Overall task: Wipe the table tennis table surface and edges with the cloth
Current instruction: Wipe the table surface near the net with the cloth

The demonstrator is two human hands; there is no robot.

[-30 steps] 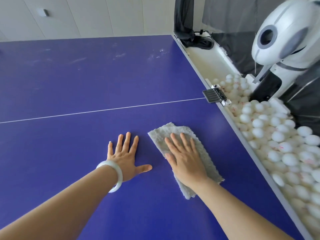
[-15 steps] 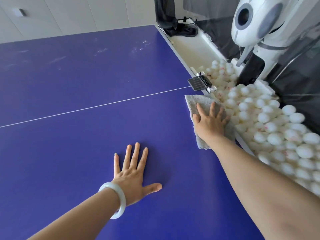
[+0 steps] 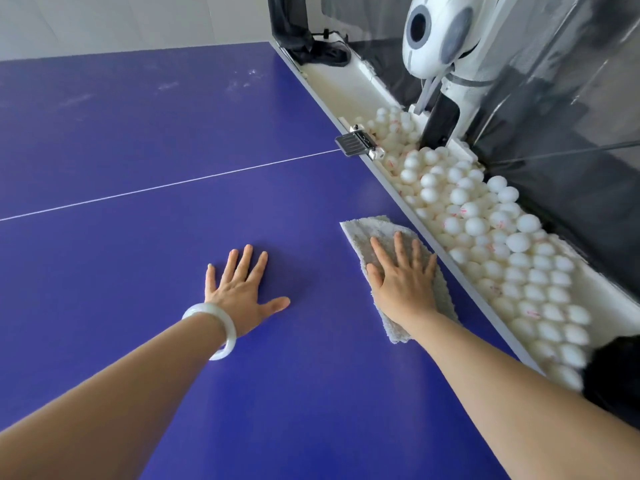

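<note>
A grey folded cloth [image 3: 367, 233] lies flat on the blue table tennis table [image 3: 145, 133], close to its right edge [image 3: 408, 206]. My right hand [image 3: 403, 282] presses on the cloth with straight, spread fingers. My left hand [image 3: 242, 289], with a white bangle at the wrist, rests flat on the bare surface to the left of the cloth, fingers spread. A thin white centre line [image 3: 173, 183] crosses the table beyond both hands.
A white trough [image 3: 346, 79] full of several white balls [image 3: 485, 230] runs along the right edge. A black clamp [image 3: 355, 143] grips that edge where the line ends. A white ball machine [image 3: 440, 32] stands over the trough. Faint smudges [image 3: 166, 86] mark the far surface.
My right hand slid the cloth from the table's middle out to the right edge by the clamp, then back toward me along that edge. My left hand stayed flat in place.
</note>
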